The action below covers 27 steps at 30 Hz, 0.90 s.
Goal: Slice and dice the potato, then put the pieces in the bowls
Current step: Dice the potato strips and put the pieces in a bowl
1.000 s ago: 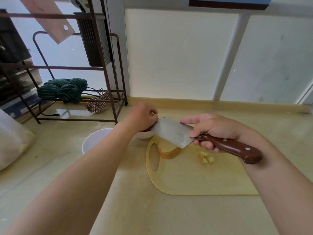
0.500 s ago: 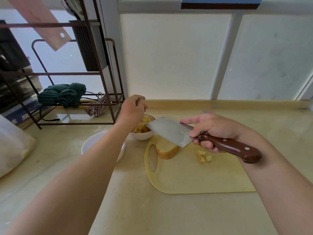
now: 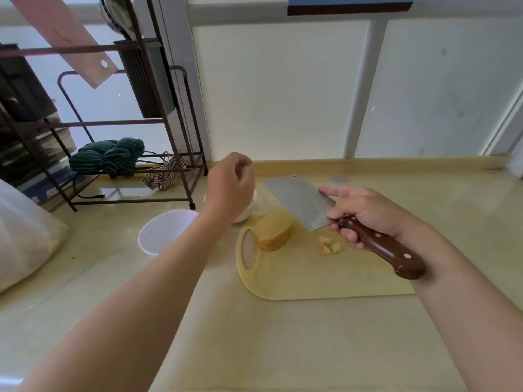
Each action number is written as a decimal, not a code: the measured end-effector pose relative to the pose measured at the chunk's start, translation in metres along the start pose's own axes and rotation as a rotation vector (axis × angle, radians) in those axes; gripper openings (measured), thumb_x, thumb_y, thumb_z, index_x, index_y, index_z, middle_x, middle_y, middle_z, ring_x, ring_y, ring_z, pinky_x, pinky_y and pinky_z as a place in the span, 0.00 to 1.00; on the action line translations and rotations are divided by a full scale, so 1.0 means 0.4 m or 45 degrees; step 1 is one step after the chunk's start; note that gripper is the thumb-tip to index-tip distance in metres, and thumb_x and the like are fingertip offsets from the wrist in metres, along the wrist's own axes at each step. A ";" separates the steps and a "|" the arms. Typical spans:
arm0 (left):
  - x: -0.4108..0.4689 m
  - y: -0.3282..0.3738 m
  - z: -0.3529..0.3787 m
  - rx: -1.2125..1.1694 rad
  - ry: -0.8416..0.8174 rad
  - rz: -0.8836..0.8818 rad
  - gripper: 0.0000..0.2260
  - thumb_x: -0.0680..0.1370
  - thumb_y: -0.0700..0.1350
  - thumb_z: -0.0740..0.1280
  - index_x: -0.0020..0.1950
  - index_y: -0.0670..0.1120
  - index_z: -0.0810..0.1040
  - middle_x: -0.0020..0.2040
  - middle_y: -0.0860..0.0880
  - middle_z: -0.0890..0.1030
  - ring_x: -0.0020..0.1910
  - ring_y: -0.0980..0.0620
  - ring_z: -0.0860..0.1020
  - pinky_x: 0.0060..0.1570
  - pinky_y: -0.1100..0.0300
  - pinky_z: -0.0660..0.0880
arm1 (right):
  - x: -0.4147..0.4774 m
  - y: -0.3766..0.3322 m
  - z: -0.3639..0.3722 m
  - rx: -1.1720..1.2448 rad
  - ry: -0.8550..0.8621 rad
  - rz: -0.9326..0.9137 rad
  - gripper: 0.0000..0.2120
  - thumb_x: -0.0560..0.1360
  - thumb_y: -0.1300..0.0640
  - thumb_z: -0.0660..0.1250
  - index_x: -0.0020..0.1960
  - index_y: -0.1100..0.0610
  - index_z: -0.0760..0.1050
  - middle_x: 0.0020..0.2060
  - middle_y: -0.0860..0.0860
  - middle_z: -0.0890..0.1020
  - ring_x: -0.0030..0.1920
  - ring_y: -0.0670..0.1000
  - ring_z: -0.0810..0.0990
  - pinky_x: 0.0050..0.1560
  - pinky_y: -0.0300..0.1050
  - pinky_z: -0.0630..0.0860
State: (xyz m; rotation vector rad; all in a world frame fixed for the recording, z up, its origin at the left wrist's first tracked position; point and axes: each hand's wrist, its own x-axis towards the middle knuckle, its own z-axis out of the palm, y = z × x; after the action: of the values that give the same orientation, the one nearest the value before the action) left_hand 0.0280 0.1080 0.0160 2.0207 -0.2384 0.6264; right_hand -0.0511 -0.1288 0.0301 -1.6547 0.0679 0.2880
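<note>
Potato chunk (image 3: 274, 230) is lying at the left end of the cutting board (image 3: 325, 278), between both hands, just left of the knife (image 3: 300, 202). The right hand (image 3: 365, 213) is gripping the knife handle. The left hand (image 3: 230, 188), nearer the chunk, is hovering curled over the far bowl (image 3: 252, 211), and whether it is holding anything cannot be told.

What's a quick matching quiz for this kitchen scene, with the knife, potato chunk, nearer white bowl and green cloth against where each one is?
Things:
1 knife
2 potato chunk
3 nearer white bowl
4 green cloth

Places:
A on the rack
B on the cutting board
C in the right hand
D on the counter, left of the board

Pairs: 1-C, 2-B, 3-D, 4-A
</note>
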 end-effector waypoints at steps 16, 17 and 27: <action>-0.258 0.201 0.225 -1.836 -0.424 -1.400 0.26 0.84 0.57 0.53 0.66 0.34 0.68 0.62 0.35 0.77 0.63 0.35 0.77 0.61 0.40 0.74 | -0.140 0.145 -0.073 0.242 0.241 -0.075 0.29 0.80 0.70 0.61 0.77 0.51 0.67 0.27 0.56 0.77 0.20 0.50 0.71 0.20 0.37 0.66; -0.259 0.197 0.224 -1.876 -0.446 -1.390 0.27 0.84 0.57 0.52 0.67 0.34 0.68 0.62 0.36 0.77 0.64 0.35 0.76 0.62 0.39 0.73 | -0.144 0.149 -0.072 0.229 0.242 -0.069 0.29 0.79 0.70 0.61 0.77 0.50 0.67 0.28 0.56 0.77 0.20 0.50 0.71 0.20 0.37 0.66; -0.233 0.176 0.189 -1.652 -0.388 -1.293 0.21 0.83 0.49 0.57 0.61 0.30 0.74 0.57 0.31 0.80 0.57 0.35 0.80 0.57 0.45 0.78 | -0.163 0.166 -0.122 0.126 0.401 -0.044 0.29 0.78 0.70 0.63 0.75 0.47 0.70 0.28 0.56 0.78 0.20 0.51 0.72 0.20 0.38 0.67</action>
State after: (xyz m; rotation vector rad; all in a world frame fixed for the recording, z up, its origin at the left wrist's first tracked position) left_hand -0.0550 -0.0006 -0.0095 0.7340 0.1956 -0.4437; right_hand -0.1211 -0.1924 -0.0158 -1.5885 0.2857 -0.0041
